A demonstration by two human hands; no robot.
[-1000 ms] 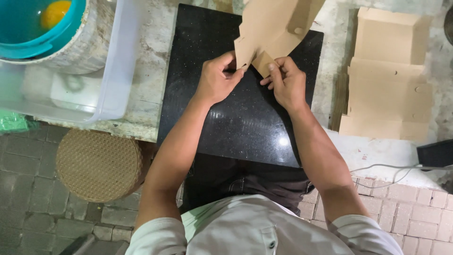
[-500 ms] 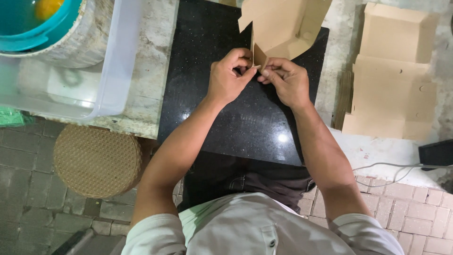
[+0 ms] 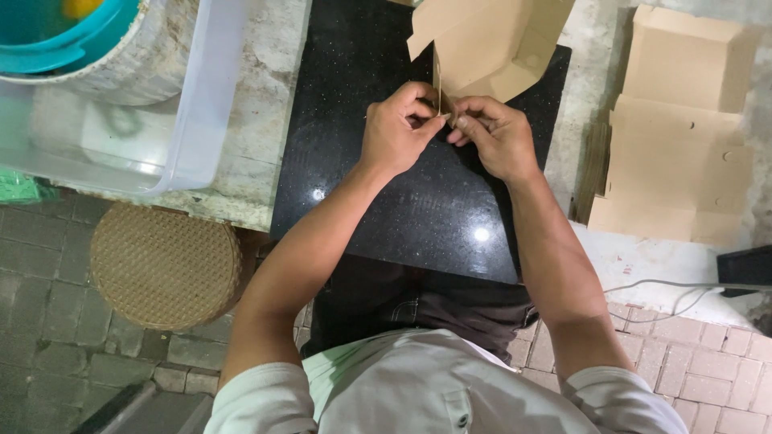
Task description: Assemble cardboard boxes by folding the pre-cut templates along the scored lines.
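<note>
Top centre of the frame, over the polished black stone slab, the left hand and right hand pinch one flap of a partly folded brown cardboard box. Flat brown cardboard blanks lie at right.

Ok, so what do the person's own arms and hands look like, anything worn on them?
Both arms are bare from the short sleeves down. The sleeves are pale, whitish-green fabric. The left hand and right hand wear no gloves; no rings, watch or bands are visible on the fingers or wrists.
</note>
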